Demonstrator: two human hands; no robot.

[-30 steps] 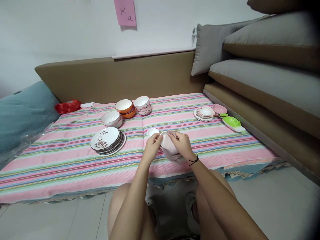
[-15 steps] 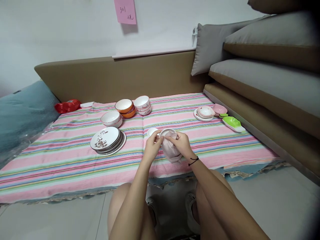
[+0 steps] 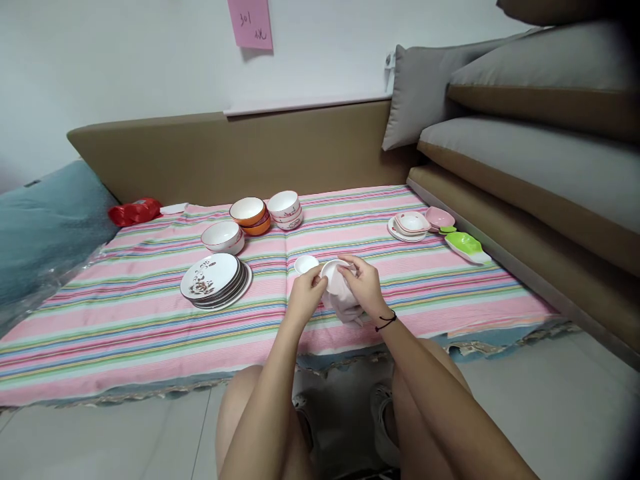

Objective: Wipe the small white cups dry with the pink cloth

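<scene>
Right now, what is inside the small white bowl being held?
A pale pink cloth, pushed in by the right hand; the left hand grips the rim. The inner bottom of the bowl is covered by cloth and fingers.

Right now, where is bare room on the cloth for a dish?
Bare: the cloth along its near edge below the plate stack, and between the bowls and the pink dishes. Crowded: the middle, where the left hand holds a cup, the right hand a rag.

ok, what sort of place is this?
Likely a home living room: a brown sofa with grey cushions piled aside, a striped cloth over its seat, and stacked plates and bowls on it.
</scene>
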